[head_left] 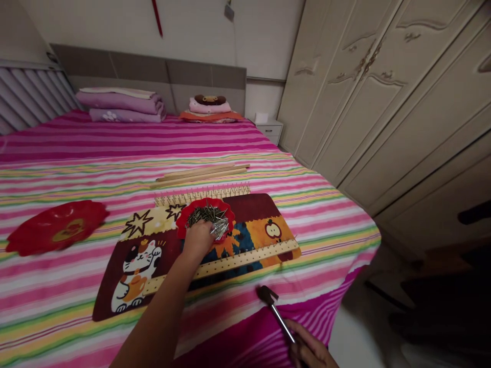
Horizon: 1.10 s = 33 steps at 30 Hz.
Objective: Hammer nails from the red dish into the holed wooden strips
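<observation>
Right hand (310, 350): nearest the camera, fist wrapped round a hammer (274, 306) with a slim metal shaft and dark head.
Left hand (197, 239): fingers pinched small metal nails (209, 214) heaped in a scalloped red dish (184, 220).
Beneath: cartoon-cat cloth mat (134, 266), perforated wooden strip (249, 258).
Around: striped bedspread (76, 153), second red dish (56, 226), loose wooden slats (201, 174).

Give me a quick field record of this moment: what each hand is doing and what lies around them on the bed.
left hand: left hand reaches into the red dish of nails, fingers closing on some nails
right hand: right hand grips the hammer by its handle, head above the bed edge
near strip: wooden strip with holes lies on the cartoon mat
far strip: wooden strip with nails upright behind the dish
other: plain wooden sticks; empty red dish farther left
surface: striped bedsheet
</observation>
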Each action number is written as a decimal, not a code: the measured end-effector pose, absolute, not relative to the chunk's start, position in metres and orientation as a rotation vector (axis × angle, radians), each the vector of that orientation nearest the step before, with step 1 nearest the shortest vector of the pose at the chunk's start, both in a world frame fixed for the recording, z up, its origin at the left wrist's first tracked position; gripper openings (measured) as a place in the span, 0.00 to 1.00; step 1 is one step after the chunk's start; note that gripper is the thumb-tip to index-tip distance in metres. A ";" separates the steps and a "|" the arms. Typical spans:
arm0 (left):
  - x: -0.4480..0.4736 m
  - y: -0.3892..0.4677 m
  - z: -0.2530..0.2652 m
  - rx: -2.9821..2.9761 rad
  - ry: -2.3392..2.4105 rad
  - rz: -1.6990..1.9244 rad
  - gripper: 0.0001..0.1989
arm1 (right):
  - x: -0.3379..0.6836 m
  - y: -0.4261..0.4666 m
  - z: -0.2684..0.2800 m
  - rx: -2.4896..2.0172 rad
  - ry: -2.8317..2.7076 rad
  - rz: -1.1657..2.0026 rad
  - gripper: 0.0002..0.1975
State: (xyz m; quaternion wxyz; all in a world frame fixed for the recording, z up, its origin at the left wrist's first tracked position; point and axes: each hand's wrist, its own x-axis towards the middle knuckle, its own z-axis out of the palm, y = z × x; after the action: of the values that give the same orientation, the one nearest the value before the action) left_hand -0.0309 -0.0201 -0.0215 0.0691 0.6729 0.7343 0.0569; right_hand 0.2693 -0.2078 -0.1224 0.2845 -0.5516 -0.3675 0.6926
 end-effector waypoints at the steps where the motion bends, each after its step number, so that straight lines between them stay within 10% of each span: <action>1: -0.031 -0.019 -0.022 2.031 2.200 0.169 0.10 | 0.270 -0.207 -0.123 -1.468 -0.970 1.862 0.31; 19: -0.064 -0.051 -0.006 1.022 1.627 1.264 0.16 | 0.268 -0.202 -0.122 -1.499 -0.830 1.935 0.33; 33: -0.055 -0.119 -0.027 0.551 1.403 1.276 0.21 | 0.265 -0.203 -0.108 -1.520 -0.948 1.910 0.29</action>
State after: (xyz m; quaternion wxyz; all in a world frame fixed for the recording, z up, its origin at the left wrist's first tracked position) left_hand -0.0555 -0.1192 -0.0274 0.5510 0.2327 0.5929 0.5392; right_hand 0.2646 -0.2027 -0.1075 0.2585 -0.5609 -0.3498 0.7044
